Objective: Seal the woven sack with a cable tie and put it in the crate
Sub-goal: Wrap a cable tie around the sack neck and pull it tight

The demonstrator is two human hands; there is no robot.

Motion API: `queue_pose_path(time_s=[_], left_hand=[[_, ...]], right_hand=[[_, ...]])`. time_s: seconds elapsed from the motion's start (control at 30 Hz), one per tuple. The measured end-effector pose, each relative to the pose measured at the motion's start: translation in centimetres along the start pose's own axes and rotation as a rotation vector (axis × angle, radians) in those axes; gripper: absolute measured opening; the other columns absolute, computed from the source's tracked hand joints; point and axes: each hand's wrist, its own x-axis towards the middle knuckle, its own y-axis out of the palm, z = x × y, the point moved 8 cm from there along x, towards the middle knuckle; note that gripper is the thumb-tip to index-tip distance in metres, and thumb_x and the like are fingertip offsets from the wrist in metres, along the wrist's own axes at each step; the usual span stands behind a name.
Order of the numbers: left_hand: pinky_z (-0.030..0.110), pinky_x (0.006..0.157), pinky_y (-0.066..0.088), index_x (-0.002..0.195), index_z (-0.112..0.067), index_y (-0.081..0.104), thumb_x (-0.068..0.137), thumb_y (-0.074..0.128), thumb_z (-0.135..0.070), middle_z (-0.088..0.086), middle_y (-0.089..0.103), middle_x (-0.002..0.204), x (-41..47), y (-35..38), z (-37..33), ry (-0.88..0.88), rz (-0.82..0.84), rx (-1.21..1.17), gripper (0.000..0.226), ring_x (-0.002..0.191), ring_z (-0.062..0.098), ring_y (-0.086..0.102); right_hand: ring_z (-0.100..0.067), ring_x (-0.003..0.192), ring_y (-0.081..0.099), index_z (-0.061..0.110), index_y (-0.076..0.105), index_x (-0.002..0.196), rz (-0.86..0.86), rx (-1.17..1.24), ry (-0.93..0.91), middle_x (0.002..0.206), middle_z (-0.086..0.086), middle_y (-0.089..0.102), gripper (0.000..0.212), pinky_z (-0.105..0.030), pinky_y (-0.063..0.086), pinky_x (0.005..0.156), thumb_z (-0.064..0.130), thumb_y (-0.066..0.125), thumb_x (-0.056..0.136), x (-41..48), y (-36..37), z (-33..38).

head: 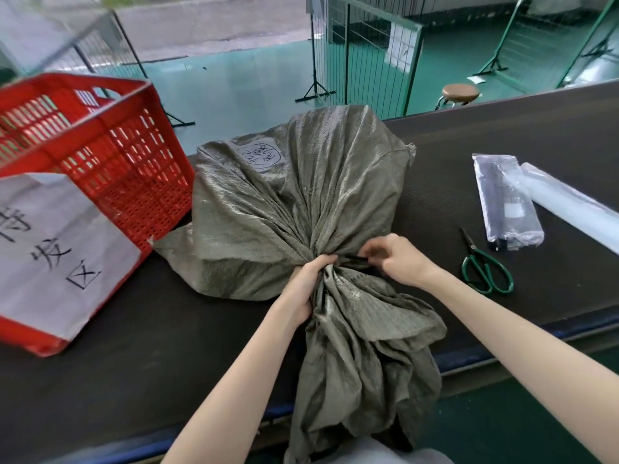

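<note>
Now bunching the olive woven sack (294, 209) neck in left hand (306, 283), closed tight; pinching black cable tie (355, 259) with right hand (400, 259); lying mid-table, red crate (100, 142) at ten o'clock; risking tie slipping if bunch loosens.

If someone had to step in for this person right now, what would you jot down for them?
Left hand: clamped around the gathered neck of the woven sack.
Right hand: fingers pinching the black cable tie at the neck.
Sack lies on the dark table; red crate stands to its left, scissors to its right.
Done: neck bunched, tie in place.
Left: cinch the tie if needed, then lift the sack into the crate.
</note>
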Motion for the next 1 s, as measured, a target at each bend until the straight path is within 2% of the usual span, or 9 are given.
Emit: queue_pose_path(time_s=[0.07,0.13,0.2,0.33,0.47,0.63,0.77,0.9,1.0], left_hand=[[0.039,0.088,0.056,0.118,-0.002,0.066,0.081,0.068,-0.025,0.018,0.07,0.115,-0.3,0.1,-0.1,-0.009,0.032,-0.009,0.043,0.096,0.028,0.068],[0.037,0.09,0.055,0.119,-0.001,0.065,0.085,0.065,-0.024,0.018,0.069,0.117,-0.8,0.2,-0.3,-0.001,0.065,-0.038,0.042,0.101,0.028,0.067],[0.034,0.091,0.055,0.118,0.001,0.065,0.088,0.061,-0.023,0.017,0.069,0.116,-1.3,0.3,-0.4,0.016,0.097,-0.083,0.039,0.101,0.026,0.067],[0.036,0.101,0.047,0.114,-0.002,0.067,0.085,0.059,-0.028,0.016,0.069,0.116,-2.1,0.1,-0.7,0.106,0.128,-0.323,0.039,0.107,0.025,0.066],[0.044,0.109,0.037,0.133,-0.007,0.055,0.094,0.045,-0.033,0.015,0.061,0.132,-1.7,-2.6,0.1,0.194,-0.016,-0.653,0.048,0.124,0.032,0.055],[0.044,0.103,0.037,0.123,-0.008,0.054,0.096,0.033,-0.046,0.018,0.058,0.126,-1.8,-4.7,1.9,0.117,-0.222,-0.84,0.051,0.108,0.034,0.056],[0.04,0.107,0.037,0.121,-0.003,0.055,0.101,0.034,-0.033,0.016,0.054,0.131,-1.8,-4.3,2.7,-0.004,-0.297,-0.68,0.041,0.105,0.03,0.059],[0.031,0.065,0.059,0.125,0.003,0.058,0.099,0.047,-0.015,0.017,0.068,0.108,-1.8,-3.7,3.4,-0.102,-0.249,-0.26,0.034,0.085,0.024,0.065],[0.024,0.055,0.056,0.117,0.001,0.06,0.098,0.047,-0.012,0.01,0.068,0.091,-2.4,-3.4,2.1,-0.013,-0.232,-0.096,0.026,0.077,0.019,0.064]], right_hand=[[-0.017,0.074,0.064,0.01,0.071,0.088,0.059,-0.121,0.048,0.084,-0.011,0.07,0.035,-0.024,0.053,0.067,-0.013,0.047,0.076,0.7,0.5,-1.0],[-0.017,0.073,0.062,0.013,0.071,0.083,0.14,-0.164,0.091,0.079,-0.006,0.068,0.031,-0.02,0.05,0.06,-0.01,0.051,0.078,1.2,1.1,-1.1],[-0.016,0.08,0.061,0.019,0.07,0.078,0.231,-0.222,0.086,0.082,-0.003,0.069,0.032,-0.021,0.047,0.067,-0.008,0.052,0.077,1.6,2.1,-0.5],[-0.015,0.09,0.06,0.013,0.073,0.099,0.346,-0.365,0.078,0.103,-0.005,0.072,0.022,-0.024,0.046,0.077,0.009,0.058,0.083,2.0,4.2,0.1],[-0.017,0.091,0.06,0.006,0.071,0.099,0.322,-0.344,0.112,0.108,-0.01,0.071,0.02,-0.028,0.047,0.079,0.016,0.06,0.085,2.2,5.2,0.1],[-0.029,0.116,0.056,-0.002,0.058,0.113,0.192,-0.335,0.17,0.127,-0.021,0.059,0.029,-0.03,0.043,0.086,0.014,0.054,0.089,2.2,5.4,-0.8],[-0.034,0.122,0.051,-0.004,0.053,0.116,0.146,-0.325,0.17,0.131,-0.026,0.053,0.029,-0.033,0.04,0.093,0.014,0.047,0.093,2.0,5.7,-1.2],[-0.019,0.115,0.055,0.0,0.065,0.11,0.167,-0.103,0.098,0.122,-0.011,0.064,0.025,-0.028,0.043,0.089,0.009,0.056,0.089,1.3,6.2,-0.1],[-0.016,0.114,0.054,0.005,0.069,0.105,0.098,-0.002,0.074,0.118,-0.007,0.066,0.032,-0.036,0.045,0.096,0.023,0.065,0.08,1.2,6.2,-0.4]])
